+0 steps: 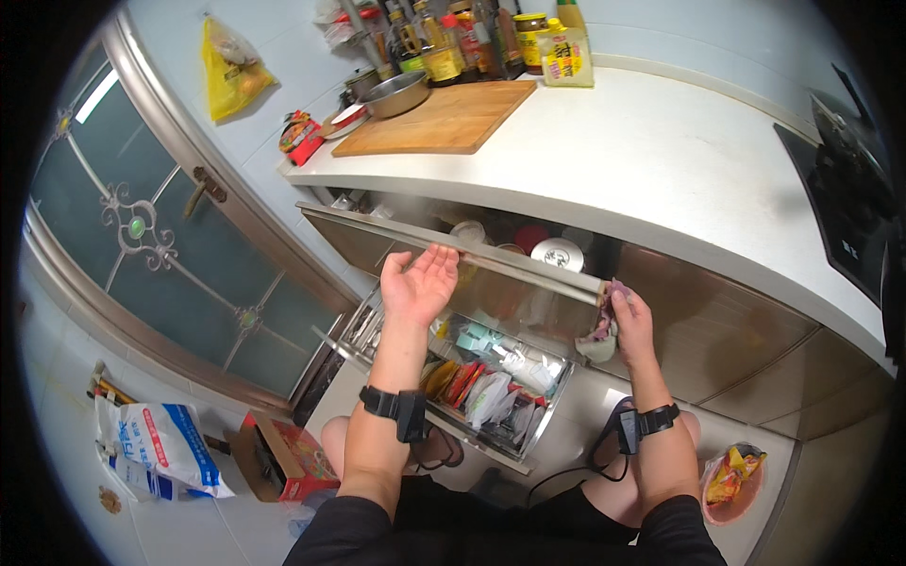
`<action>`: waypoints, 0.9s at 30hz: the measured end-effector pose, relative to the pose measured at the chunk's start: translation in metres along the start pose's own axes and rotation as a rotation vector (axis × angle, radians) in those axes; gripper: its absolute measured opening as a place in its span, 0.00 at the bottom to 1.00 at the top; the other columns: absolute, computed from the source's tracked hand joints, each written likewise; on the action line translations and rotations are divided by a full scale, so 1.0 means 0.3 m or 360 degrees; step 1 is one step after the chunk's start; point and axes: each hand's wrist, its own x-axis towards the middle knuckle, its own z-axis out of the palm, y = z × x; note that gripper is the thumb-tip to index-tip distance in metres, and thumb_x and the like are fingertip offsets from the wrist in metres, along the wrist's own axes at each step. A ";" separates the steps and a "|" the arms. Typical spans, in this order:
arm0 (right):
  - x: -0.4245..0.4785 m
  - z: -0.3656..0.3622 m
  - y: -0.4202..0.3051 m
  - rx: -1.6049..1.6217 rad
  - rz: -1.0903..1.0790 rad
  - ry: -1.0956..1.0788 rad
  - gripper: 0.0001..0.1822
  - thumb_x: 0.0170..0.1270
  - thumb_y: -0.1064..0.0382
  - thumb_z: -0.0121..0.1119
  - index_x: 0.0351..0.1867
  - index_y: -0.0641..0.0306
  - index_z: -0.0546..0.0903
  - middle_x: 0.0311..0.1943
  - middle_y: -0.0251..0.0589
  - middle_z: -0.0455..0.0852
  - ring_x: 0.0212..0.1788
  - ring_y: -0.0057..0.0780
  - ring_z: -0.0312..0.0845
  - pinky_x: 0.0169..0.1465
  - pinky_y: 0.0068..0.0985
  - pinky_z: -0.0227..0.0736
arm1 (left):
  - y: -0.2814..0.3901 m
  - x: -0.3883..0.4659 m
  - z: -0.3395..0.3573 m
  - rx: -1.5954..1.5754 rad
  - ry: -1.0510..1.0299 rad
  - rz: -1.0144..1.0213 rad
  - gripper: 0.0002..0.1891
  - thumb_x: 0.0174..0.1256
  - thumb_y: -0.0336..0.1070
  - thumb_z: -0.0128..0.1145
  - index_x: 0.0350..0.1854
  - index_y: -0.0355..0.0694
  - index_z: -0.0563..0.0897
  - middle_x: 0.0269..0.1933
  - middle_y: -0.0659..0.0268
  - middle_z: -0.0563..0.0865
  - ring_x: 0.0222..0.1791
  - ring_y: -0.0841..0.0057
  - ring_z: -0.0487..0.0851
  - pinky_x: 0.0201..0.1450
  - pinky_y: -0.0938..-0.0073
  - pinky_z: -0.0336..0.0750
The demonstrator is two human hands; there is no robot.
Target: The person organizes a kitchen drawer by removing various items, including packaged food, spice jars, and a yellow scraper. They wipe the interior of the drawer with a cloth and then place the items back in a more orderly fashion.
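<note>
My left hand [421,283] is palm up with its fingers stretched out, holding nothing. Its fingertips reach the metal front [506,265] of an upper drawer, which is pulled out from under the counter. A purple and pale cloth [601,332] is in my right hand [632,318], pressed at the right end of that drawer front. Inside the upper drawer are a round white lid [558,254] and other containers, partly hidden by the front. Below it, a lower drawer [566,385] stands out too, filled with packets [463,382] and plastic bags [488,397].
On the white counter [637,134] lie a wooden cutting board [453,120] and a metal pan [398,95], with several bottles behind. A dark cooktop [835,191] is at right. A red carton [301,460] and a small pink bin [732,488] stand on the floor. The glass door [177,205] is at left.
</note>
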 end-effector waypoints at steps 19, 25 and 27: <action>-0.155 0.162 -0.074 -0.0406 0.0719 -0.1042 0.13 0.65 0.65 0.62 0.47 0.69 0.79 0.33 0.36 0.83 0.29 0.20 0.80 0.26 0.19 0.75 | 0.166 -0.571 -0.085 0.2110 0.0197 0.0063 0.15 0.73 0.43 0.53 0.33 0.37 0.81 0.22 0.68 0.83 0.22 0.81 0.81 0.25 0.85 0.71; -0.152 0.090 -0.030 -0.0326 0.0733 -0.0960 0.10 0.64 0.68 0.61 0.45 0.67 0.79 0.32 0.35 0.82 0.30 0.23 0.82 0.28 0.19 0.76 | -0.015 -0.716 0.210 0.1672 -0.0919 0.0110 0.17 0.69 0.44 0.54 0.29 0.33 0.82 0.36 0.57 0.81 0.35 0.72 0.78 0.37 0.76 0.70; -0.155 0.103 0.007 -0.0246 0.0600 -0.0978 0.10 0.64 0.67 0.62 0.45 0.66 0.79 0.32 0.35 0.82 0.30 0.24 0.83 0.29 0.19 0.76 | -0.080 -0.765 0.267 0.1403 -0.1287 -0.0101 0.15 0.67 0.43 0.54 0.33 0.33 0.82 0.39 0.55 0.80 0.36 0.68 0.77 0.39 0.76 0.69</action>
